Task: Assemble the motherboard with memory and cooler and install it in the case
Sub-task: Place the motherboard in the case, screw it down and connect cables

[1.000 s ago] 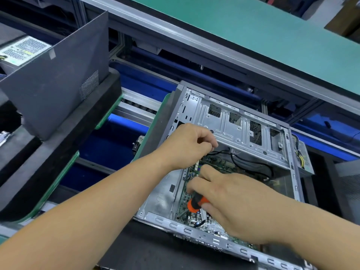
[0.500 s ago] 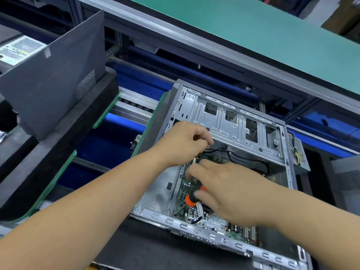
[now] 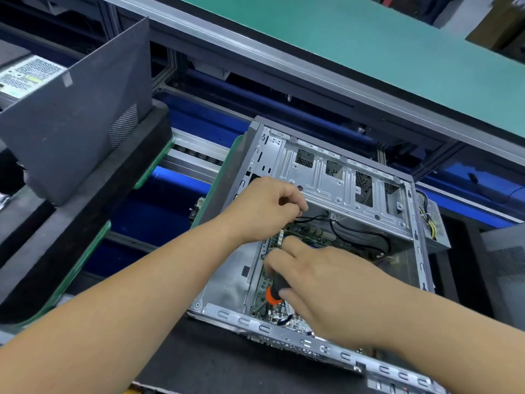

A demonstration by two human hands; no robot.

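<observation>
An open silver computer case (image 3: 335,177) lies on its side in front of me. A green motherboard (image 3: 308,233) sits on the case floor, mostly hidden by my hands. My right hand (image 3: 326,288) grips a screwdriver (image 3: 274,292) with an orange and black handle, tip down near the board's near left edge. My left hand (image 3: 267,207) is curled above the board's far left corner and pinches a black cable (image 3: 309,218). Black cables (image 3: 360,237) run across the case interior.
A power supply (image 3: 433,223) with yellow wires sits at the case's right end. A dark grey side panel (image 3: 76,129) stands on a black foam pallet (image 3: 85,211) to the left. A green-topped bench (image 3: 383,52) runs behind, above blue conveyor rails (image 3: 181,177).
Both hands stay inside the case; the view has drifted slightly. My right hand has shifted a little with the screwdriver, showing more of its black grip.
</observation>
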